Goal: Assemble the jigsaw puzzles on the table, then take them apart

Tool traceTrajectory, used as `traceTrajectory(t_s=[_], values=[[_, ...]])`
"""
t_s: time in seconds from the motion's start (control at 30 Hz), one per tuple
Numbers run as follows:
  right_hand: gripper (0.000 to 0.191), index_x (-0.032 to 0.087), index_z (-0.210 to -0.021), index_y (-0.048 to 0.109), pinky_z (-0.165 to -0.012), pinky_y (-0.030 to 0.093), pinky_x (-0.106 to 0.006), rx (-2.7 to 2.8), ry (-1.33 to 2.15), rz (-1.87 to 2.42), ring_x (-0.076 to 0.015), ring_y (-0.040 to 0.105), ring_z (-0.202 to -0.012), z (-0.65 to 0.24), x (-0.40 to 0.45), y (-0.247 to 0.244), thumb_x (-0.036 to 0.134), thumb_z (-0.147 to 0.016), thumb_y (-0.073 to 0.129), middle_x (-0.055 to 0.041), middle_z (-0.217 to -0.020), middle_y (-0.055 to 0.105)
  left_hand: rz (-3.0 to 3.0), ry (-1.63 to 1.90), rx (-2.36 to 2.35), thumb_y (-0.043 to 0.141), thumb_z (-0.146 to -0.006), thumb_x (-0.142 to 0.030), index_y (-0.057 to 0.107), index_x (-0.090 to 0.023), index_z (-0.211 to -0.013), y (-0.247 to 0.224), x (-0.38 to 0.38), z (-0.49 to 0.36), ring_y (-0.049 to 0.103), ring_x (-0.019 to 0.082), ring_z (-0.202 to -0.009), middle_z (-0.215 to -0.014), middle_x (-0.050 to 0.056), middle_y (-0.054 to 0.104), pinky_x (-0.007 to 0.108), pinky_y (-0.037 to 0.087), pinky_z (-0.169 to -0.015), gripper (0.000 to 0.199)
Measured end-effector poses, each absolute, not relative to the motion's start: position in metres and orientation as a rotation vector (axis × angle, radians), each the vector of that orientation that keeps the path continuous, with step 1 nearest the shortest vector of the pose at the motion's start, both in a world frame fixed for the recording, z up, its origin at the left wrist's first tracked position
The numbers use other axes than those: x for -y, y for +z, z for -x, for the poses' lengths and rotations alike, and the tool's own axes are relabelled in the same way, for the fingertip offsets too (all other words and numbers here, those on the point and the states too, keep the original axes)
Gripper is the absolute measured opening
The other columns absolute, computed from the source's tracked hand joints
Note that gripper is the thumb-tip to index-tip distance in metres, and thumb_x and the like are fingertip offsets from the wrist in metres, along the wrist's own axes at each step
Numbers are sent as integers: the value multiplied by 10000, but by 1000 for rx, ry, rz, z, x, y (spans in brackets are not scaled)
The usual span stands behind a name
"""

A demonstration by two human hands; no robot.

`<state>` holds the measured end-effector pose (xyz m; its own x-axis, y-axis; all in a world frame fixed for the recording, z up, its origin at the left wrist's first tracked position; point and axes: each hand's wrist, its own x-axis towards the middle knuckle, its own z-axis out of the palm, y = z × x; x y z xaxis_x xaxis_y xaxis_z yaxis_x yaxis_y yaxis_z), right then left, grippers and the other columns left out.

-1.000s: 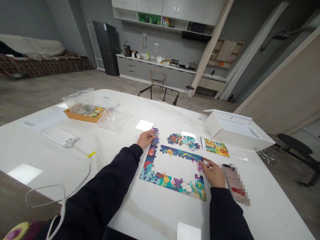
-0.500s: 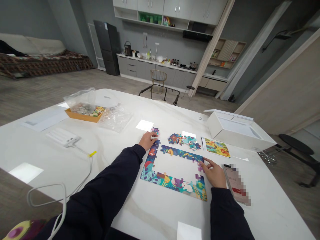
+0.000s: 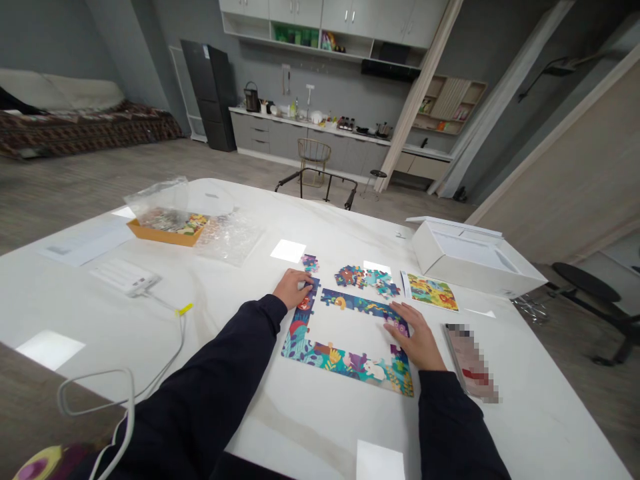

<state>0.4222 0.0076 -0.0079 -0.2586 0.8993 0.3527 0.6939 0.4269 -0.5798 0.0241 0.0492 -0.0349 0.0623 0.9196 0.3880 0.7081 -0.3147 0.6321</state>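
A partly joined puzzle frame (image 3: pixel 345 363) lies on the white table, with a bare middle and a gap between its left side and top strip. My left hand (image 3: pixel 292 289) rests on the upper left corner of the frame, fingers bent and close together; whether they grip a piece is too small to tell. My right hand (image 3: pixel 416 335) lies over the right side with thumb and fingers apart, holding nothing. Just above my left hand sits a small cluster of pieces (image 3: pixel 310 263). Loose pieces (image 3: pixel 367 280) are heaped above the top strip.
To the right are a picture card (image 3: pixel 431 292), a phone (image 3: pixel 470 360) and an open white box (image 3: pixel 473 260). Toward the left stand an orange tray (image 3: pixel 167 233), plastic wrap (image 3: pixel 230 237) and a white power bank (image 3: pixel 123 275) with a cable.
My left hand has moved slightly down and left, away from the small cluster. My right hand has shifted up and left over the frame's right side, its fingers now more spread.
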Motion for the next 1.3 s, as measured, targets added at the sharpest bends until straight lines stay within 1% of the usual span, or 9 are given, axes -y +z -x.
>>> traceTrajectory(t_s=[0.07,0.13,0.27,0.4,0.5,0.63,0.73,0.97,1.3], values=[[569,264,-1408,616,-1199,349,-536,2095,525,1293,-316,443,-1443,-413,-7,-4,526,-905,659,-97,-1457,600,-2058,1097,-1662,698,-808,-199,807,-229,-860,-35,-51,-25,654,285,-1129,-1131,53,775,471,481,-1069,124],[570,269,-1447,578,-1219,329,-546,2164,594,1278,-310,422,-1466,-399,-9,0,483,-923,652,-90,-1495,567,-2062,1096,-1656,686,-818,-199,810,-235,-853,-37,-53,-25,652,283,-1130,-1133,49,775,473,480,-1070,134],[527,257,-1423,595,-1207,370,-515,2319,573,1181,-293,494,-1414,-347,-21,7,397,-921,673,-98,-1461,596,-2081,1080,-1638,681,-827,-192,806,-236,-858,-37,-53,-25,653,280,-1129,-1134,49,772,474,477,-1062,137],[530,188,-1384,615,-1186,394,-505,2415,464,1108,-310,522,-1371,-288,-37,4,319,-884,733,-149,-1412,617,-2104,1089,-1598,719,-806,-208,772,-225,-885,-34,-51,-25,656,271,-1107,-1105,47,767,466,465,-1057,96],[482,190,-1321,653,-1120,450,-504,2442,430,1111,-316,577,-1278,-265,-46,-3,300,-865,766,-146,-1318,665,-2102,1110,-1595,747,-790,-222,733,-220,-971,-31,-49,-25,647,273,-1078,-1072,48,760,451,478,-1023,181],[424,226,-1257,689,-1072,474,-491,2419,431,1124,-301,612,-1199,-262,-55,-10,274,-848,787,-124,-1257,683,-2138,1105,-1568,734,-797,-212,704,-218,-955,-30,-48,-25,654,259,-1044,-1066,45,751,442,460,-1018,161],[395,212,-1238,704,-1066,476,-485,2427,440,1133,-294,621,-1167,-264,-62,-11,224,-849,770,-121,-1223,688,-2149,1098,-1563,724,-805,-215,709,-220,-921,-31,-49,-26,657,257,-1060,-1079,46,748,440,447,-1021,118],[376,203,-1205,741,-1073,472,-487,2471,451,1133,-300,612,-1165,-259,-81,-11,210,-831,779,-119,-1191,683,-2157,1074,-1577,731,-813,-238,769,-231,-867,-32,-49,-26,636,258,-1130,-1135,57,748,434,444,-1044,66],[379,199,-1213,730,-1065,467,-467,2445,464,1089,-286,604,-1152,-258,-84,-13,239,-840,777,-116,-1186,685,-2139,1081,-1593,747,-793,-241,794,-250,-832,-29,-47,-26,627,265,-1098,-1119,44,750,437,477,-1013,62]])
